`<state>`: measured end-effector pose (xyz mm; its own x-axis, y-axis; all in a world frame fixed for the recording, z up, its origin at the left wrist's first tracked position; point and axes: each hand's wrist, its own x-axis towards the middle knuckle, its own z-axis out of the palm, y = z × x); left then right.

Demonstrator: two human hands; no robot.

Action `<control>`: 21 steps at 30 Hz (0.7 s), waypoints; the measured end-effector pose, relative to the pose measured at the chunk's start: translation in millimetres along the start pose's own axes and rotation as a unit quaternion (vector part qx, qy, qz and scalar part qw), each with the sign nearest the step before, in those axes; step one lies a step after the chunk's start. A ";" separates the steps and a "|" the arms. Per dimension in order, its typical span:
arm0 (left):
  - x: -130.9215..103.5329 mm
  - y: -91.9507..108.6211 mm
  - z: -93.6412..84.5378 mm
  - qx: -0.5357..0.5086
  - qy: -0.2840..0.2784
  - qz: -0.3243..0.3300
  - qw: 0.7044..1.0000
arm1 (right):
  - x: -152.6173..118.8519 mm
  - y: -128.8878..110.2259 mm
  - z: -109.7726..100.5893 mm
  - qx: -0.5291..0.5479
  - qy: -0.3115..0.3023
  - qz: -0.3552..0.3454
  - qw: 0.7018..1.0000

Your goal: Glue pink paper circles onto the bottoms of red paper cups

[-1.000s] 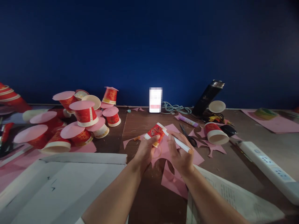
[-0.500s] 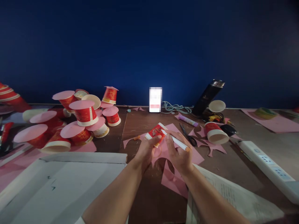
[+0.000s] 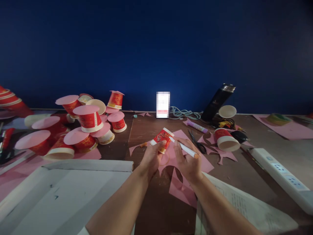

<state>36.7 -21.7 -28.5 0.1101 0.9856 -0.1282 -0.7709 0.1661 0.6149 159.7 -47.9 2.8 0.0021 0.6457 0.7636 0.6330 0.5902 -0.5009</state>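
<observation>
Hands at work over a cluttered wooden table: the left hand is wrapped around a red paper cup lying on its side above a sheet of pink paper, thumb pressed on the cup's wall, while the right hand pinches a white marker whose tip meets the cup's rim. Cup and marker sit at the middle of the table, just in front of a lit phone propped against the dark blue wall. To the left a heap of red cups, roughly a dozen, lies tumbled, most of them capped with a pink paper disc; their exact number cannot be made out where they overlap, and one more is cut off by the left edge. To the right one red cup on its side shows an empty mouth, beside one pair of scissors, one purple glue stick, one black flask leaning on the wall and one white power strip. Dark small items near the flask are too dim to identify. Printed paper lies under the right forearm, and a large white sheet fills the lower left corner.
</observation>
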 end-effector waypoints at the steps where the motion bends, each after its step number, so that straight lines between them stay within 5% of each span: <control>1: -0.2 0.1 0.1 -0.002 0.002 0.001 1.000 | 0.0 0.0 0.1 0.000 0.000 0.001 1.000; 16: -2.5 4.5 6.1 -0.034 0.049 -0.024 0.998 | -0.9 -1.1 -1.4 0.027 0.002 0.017 0.999; 21: -1.3 9.3 7.0 -0.084 0.100 -0.056 0.990 | -3.4 1.4 1.5 0.096 0.025 0.126 0.987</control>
<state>33.8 -21.2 -17.1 0.0877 0.9325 -0.3503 -0.8562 0.2503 0.4520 159.4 -48.5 -1.1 0.1827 0.7620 0.6213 0.4481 0.4979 -0.7425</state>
